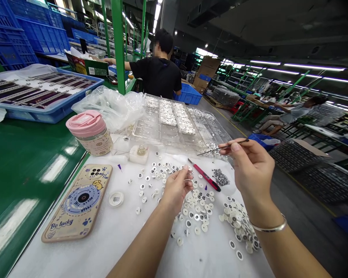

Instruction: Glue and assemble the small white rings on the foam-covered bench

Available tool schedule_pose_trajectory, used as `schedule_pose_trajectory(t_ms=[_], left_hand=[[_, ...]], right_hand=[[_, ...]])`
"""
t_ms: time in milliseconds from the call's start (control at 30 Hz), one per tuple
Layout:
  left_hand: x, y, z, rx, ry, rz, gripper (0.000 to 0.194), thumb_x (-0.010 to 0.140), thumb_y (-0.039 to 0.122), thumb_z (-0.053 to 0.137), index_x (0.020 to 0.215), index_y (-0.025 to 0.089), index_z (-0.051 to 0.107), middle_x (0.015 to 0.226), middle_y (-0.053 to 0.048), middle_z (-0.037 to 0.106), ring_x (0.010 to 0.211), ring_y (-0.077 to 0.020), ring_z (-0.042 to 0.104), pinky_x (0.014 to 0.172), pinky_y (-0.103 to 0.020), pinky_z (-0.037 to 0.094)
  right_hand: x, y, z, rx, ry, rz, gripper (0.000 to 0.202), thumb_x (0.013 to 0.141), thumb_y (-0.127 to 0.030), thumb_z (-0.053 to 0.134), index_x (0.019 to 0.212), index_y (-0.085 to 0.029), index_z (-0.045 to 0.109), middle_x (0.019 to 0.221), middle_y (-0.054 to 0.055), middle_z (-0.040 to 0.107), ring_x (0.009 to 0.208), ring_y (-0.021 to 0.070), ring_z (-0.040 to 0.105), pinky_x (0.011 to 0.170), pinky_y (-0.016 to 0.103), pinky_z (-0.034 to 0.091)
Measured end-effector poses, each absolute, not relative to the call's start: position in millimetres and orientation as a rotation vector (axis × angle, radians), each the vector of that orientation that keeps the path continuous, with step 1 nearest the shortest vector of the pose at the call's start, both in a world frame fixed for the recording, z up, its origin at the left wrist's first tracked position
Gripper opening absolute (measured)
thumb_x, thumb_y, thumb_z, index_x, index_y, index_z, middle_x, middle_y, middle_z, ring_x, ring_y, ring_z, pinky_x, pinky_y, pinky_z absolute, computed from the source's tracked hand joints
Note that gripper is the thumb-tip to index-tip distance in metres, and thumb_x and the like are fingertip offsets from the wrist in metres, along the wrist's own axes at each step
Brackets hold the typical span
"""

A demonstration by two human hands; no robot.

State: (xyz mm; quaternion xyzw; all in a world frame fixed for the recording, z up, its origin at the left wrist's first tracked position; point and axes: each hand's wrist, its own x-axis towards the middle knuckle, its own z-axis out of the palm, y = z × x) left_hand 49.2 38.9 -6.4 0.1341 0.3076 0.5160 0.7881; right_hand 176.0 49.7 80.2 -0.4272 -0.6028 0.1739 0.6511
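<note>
Nearest the camera, a white pad (118, 231) covered the bench, and everything else is placed relative to it. On its left part lay a phone in a cartoon case (79, 202), face down, with a small round white disc (116, 199) just to its right. Scattered over the pad's middle and right were many small white ring-shaped parts (197, 208), thickest in a heap (240, 226) below the right wrist, which wore a thin metal bangle (269, 227).

Above the pad's middle, the left hand (176, 187) had its thumb and fingertips pinched together on something tiny; it was too small to make out. The right hand (252, 166), raised above the pad's right edge, gripped thin metal tweezers (223, 147) between thumb and forefinger, tips pointing left. A red-handled craft knife (204, 175) lay on the pad between the two hands, beside a small pile of dark metal bits (220, 177).

At the pad's far edge stood a small glass bottle (141, 150) on a white block and a pink-lidded cup (89, 131). Beyond them lay clear plastic trays (174, 119) and a crumpled plastic bag (110, 104). Farther left of the pad sat a blue crate (55, 110) of dark strips. Behind, a person in a black shirt (158, 75) stood facing away.
</note>
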Motion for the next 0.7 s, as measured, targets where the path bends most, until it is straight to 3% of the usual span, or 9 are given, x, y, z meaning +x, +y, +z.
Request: schedule_pose_trajectory(t_ms=[267, 467, 700], left_hand=[[47, 36, -4, 0.351, 0.646, 1.13, 0.03, 0.068, 0.037, 0.073, 0.079, 0.011, 0.061, 0.068, 0.0, 0.056, 0.048, -0.0038, 0.045, 0.05, -0.018, 0.04], [45, 32, 1, 0.447, 0.598, 1.174, 0.029, 0.066, 0.038, 0.074, 0.075, 0.014, 0.06, 0.071, 0.0, 0.061, 0.046, -0.0035, 0.044, 0.048, -0.018, 0.038], [41, 25, 16, 0.779, 0.702, 1.207, 0.026, 0.071, 0.039, 0.069, 0.072, 0.013, 0.065, 0.071, -0.004, 0.065, 0.045, -0.0053, 0.046, 0.048, -0.018, 0.039]], right_hand=[[183, 32, 90, -0.895, -1.273, 0.366, 0.002, 0.079, -0.022, 0.061, 0.078, -0.023, 0.062, 0.077, 0.0, 0.063, 0.072, 0.0154, 0.063, 0.064, 0.031, 0.052], [193, 3, 97, -0.781, -1.161, 0.388, 0.009, 0.079, -0.014, 0.059, 0.075, -0.021, 0.062, 0.08, 0.0, 0.056, 0.074, 0.0149, 0.063, 0.062, 0.028, 0.052], [206, -30, 84, -0.804, -1.09, 0.342, 0.01, 0.079, -0.014, 0.059, 0.08, -0.021, 0.065, 0.079, 0.0, 0.059, 0.074, 0.0155, 0.063, 0.062, 0.028, 0.052]])
